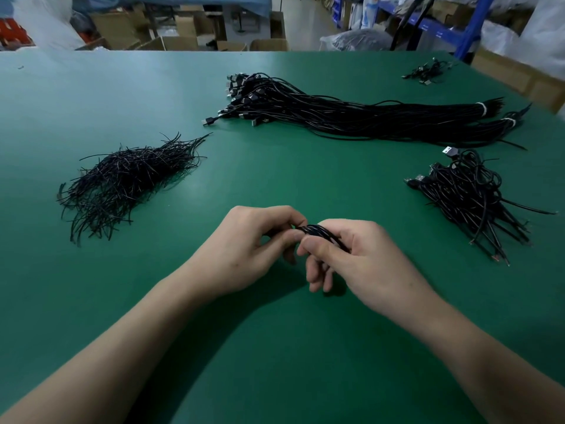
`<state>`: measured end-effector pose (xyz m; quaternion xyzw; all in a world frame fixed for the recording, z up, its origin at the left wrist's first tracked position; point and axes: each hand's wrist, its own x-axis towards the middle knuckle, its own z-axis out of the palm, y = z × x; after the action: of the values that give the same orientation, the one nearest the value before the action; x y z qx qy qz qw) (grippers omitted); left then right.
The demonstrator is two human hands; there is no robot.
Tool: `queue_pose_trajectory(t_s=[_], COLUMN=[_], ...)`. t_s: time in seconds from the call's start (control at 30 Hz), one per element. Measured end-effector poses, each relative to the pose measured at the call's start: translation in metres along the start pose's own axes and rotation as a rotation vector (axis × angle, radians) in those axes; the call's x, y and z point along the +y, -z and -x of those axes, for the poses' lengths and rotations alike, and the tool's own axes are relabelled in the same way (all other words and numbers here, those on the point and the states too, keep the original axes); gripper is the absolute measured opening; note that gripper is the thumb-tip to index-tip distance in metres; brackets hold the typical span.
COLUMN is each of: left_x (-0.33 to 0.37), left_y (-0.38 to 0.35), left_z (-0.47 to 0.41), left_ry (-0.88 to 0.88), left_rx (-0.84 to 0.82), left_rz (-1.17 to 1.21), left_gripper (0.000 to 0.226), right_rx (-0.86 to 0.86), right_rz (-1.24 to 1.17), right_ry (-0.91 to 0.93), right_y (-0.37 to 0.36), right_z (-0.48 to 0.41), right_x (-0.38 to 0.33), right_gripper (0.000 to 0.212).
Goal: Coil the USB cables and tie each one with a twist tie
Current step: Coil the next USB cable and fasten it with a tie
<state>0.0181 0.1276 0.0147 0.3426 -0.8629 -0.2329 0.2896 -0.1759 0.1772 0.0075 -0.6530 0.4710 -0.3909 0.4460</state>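
Coiled cable (pixel 321 232) held above surface (pixel 244 332), right of twist-tie pile (pixel 128 182): left grip (pixel 256 240) pinches one end, right grip (pixel 351 255) clenched round bundle. Light, springy (likely unwinds if slackened); best held mid-coil.

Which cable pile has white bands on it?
The long bundle at the far middle: white bands wrap its right ends. The coiled heap at right and the small far pile show none.

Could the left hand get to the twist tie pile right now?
Probably yes: bare table lies between the left hand and the twist tie pile, though that hand grips the coiled cable with the right hand.
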Motion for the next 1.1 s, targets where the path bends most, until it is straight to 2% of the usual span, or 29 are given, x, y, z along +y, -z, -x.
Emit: queue_pose_trajectory(t_s=[0.2, 0.3, 0.4, 0.47, 0.6, 0.73, 0.8, 0.87, 1.0, 1.03, 1.1], left_x=[-0.003, -0.004, -0.003, -0.002, 0.003, 0.008, 0.011, 0.012, 0.010, 0.008, 0.003], left_y=[0.005, 0.002, 0.002, 0.002, 0.003, 0.002, 0.001, 0.000, 0.000, 0.001, 0.003], left_z=[0.004, 0.006, 0.006, 0.006, 0.007, 0.008, 0.008, 0.007, 0.005, 0.006, 0.006], left_ry=[-0.016, 0.001, 0.009, -0.006, -0.051, -0.091, -0.114, -0.135, -0.157, -0.162, -0.172], left_rx=[-0.023, -0.036, -0.011, 0.008, 0.071, 0.136, 0.146, 0.146, 0.139, 0.125, 0.065], left_rz=[-0.031, -0.002, 0.016, 0.005, -0.019, -0.077, -0.109, -0.120, -0.131, -0.146, -0.200], left_gripper=[0.008, 0.008, 0.009, 0.010, 0.011, 0.010, 0.010, 0.012, 0.014, 0.014, 0.013], right_rx=[0.191, 0.226, 0.199, 0.092, -0.123, -0.343, -0.406, -0.434, -0.383, -0.336, -0.224], right_rz=[-0.005, 0.280, 0.640, 0.588, 0.247, -0.003, -0.104, -0.208, -0.138, -0.048, 0.356], right_ry=[0.040, 0.136, 0.233, 0.164, -0.007, -0.131, -0.197, -0.214, -0.179, -0.158, -0.050], right_y=[0.000, 0.005, 0.005, 0.005, 0.013, 0.022, 0.025, 0.027, 0.023, 0.021, 0.021], right_z=[0.003, 0.004, 0.000, -0.001, -0.002, -0.002, -0.001, 0.000, 0.001, 0.001, 0.000], right_x=[0.005, 0.008, 0.010, 0.012, 0.007, 0.000, 0.000, -0.001, 0.001, 0.000, -0.001], right_gripper=[0.003, 0.005, 0.027, 0.039, 0.051, 0.050, 0.052, 0.044, 0.038, 0.040, 0.044])
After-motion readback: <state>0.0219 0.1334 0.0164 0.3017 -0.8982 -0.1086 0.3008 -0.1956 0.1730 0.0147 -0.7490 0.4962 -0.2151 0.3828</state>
